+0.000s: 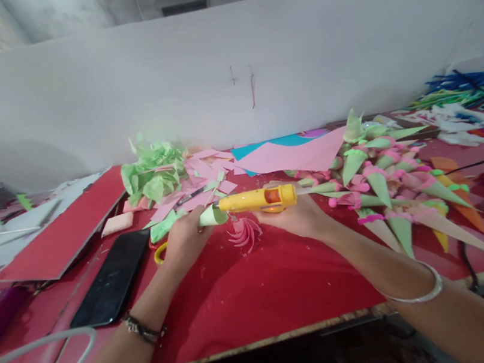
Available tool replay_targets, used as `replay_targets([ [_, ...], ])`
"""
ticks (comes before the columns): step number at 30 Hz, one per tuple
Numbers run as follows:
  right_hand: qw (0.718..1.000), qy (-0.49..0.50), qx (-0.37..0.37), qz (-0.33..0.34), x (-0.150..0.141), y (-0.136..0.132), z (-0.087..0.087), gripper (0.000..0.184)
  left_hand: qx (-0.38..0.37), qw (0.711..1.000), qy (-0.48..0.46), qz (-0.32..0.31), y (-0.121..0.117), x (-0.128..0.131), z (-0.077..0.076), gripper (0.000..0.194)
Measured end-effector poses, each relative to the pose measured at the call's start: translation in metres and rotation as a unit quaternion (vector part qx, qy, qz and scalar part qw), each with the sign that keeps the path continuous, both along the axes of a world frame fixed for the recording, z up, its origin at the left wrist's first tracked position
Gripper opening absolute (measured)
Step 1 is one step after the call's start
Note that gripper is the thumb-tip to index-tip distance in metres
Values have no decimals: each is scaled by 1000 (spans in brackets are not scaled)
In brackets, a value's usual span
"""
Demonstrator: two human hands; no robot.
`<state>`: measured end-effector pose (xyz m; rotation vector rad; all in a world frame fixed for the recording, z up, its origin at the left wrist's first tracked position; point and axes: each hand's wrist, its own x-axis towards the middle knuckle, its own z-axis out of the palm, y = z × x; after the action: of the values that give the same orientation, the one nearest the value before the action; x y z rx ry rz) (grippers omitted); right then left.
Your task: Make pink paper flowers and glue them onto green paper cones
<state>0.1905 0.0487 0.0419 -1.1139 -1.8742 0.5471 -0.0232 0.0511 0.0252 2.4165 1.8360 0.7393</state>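
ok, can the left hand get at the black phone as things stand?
Probably: the black phone lies uncovered close to the left hand, which would first have to release the rolled green paper it holds.

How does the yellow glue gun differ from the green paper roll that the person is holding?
The glue gun is yellow; the paper roll is light green.
The glue gun looks longer than the visible part of the paper roll.
The right hand holds the glue gun, while the left hand holds the paper roll.
Both are over the red table.
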Motion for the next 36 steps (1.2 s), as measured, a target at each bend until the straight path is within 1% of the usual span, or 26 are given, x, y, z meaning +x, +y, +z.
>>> replay_targets([
  [6, 992, 36, -104, 67, 3, 5, -7, 25, 7, 1000, -3, -3, 1, -2, -2, 8],
  [8, 988, 45, -125, 84, 4, 6, -8, 27, 13, 1000, 0, -2, 1, -2, -2, 9],
  [13, 987, 50, -129, 86, 5, 5, -5, 20, 26, 999, 20, 40, 3, -5, 0, 7],
  [16, 985, 51, -137, 86, 5, 2, -3, 19, 45, 997, 33, 50, 5, -7, 0, 8],
  [20, 987, 39, -135, 81, 5, 3, -2, 19, 50, 997, 23, 46, 6, -9, -1, 9],
  [23, 987, 37, -138, 71, 6, 5, -3, 19, 54, 998, 8, 42, 7, -11, -3, 13],
  [26, 985, 45, -146, 80, 7, 8, -5, 18, 61, 997, 2, 40, 8, -13, -4, 15],
  [31, 986, 29, -146, 81, 7, 9, -7, 23, 68, 998, -7, 12, 8, -11, -3, 12],
  [36, 989, 4, -133, 58, 7, 10, -6, 23, 57, 998, -20, 4, 8, -9, -4, 23],
])
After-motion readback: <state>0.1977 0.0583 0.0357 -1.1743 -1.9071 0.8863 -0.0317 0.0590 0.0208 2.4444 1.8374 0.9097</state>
